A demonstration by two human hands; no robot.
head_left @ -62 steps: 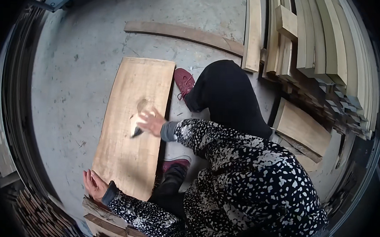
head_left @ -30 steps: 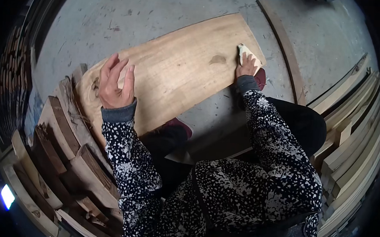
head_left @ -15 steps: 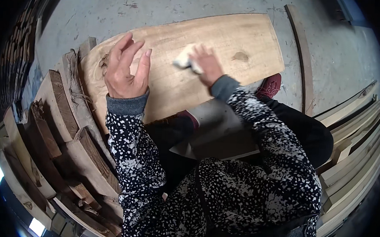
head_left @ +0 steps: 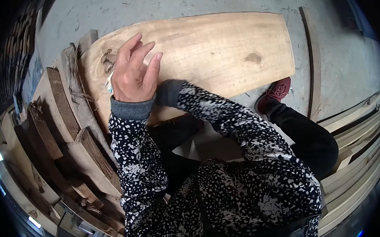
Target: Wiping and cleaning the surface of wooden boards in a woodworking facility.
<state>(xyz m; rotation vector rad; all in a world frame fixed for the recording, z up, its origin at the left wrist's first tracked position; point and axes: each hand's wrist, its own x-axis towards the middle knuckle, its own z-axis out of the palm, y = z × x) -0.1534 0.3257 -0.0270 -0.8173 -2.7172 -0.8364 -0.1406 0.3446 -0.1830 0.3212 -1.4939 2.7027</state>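
- In the head view, a scuffed grey concrete floor [head_left: 230, 0] is spreading behind the work; a long narrow batten [head_left: 315, 65] is lying at the right, pale boards [head_left: 356, 148] are filling the right side, and rough timber offcuts [head_left: 64, 101] are crowding the left.
- A broad wooden slab [head_left: 211, 46] is lying face up before the person, its left end sitting close beside the offcuts, its far right corner coming near a dark red lace-up shoe [head_left: 281, 89].
- The left grip [head_left: 134, 77] is hanging over the slab's left part, released, its fingers bending loosely around nothing visible.
- The right sleeve [head_left: 229, 110] is crossing the near edge; the left grip is hiding the right grip, so I cannot tell its state.
- A pale scrap [head_left: 109, 85] is peeking out beside the left grip, too covered to identify.
- Working well here is probably meaning flat, even contact along the grain, and lighter pressure around the rough knot [head_left: 108, 62], where fibres could be snagging.
- Holding the left grip aside would be giving a clearer sight.
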